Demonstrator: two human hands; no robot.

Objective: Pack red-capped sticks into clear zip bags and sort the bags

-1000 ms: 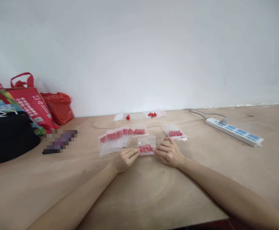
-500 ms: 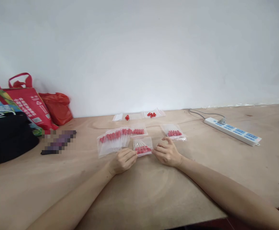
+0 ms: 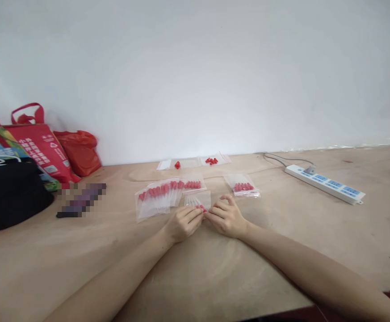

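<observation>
My left hand (image 3: pixel 182 222) and my right hand (image 3: pixel 226 218) meet at the near edge of a small clear bag (image 3: pixel 199 200) holding red pieces. Both hands pinch that bag, which lies on the wooden table (image 3: pixel 195 250). To its left a fanned row of filled bags (image 3: pixel 161 193) lies flat. Another filled bag (image 3: pixel 242 185) rests just beyond my right hand. Loose red pieces (image 3: pixel 211 160) and one single red piece (image 3: pixel 178 165) lie on clear bags near the wall.
A white power strip (image 3: pixel 325 188) with its cable lies at the right. Red shopping bags (image 3: pixel 44 147), a red plastic bag (image 3: pixel 79 150) and a black bag (image 3: pixel 10 190) stand at the left. A blurred dark object (image 3: pixel 81 200) lies beside them.
Both hands have closed in on the small bag from either side, now covering most of its near edge. The bag has shifted slightly left.
</observation>
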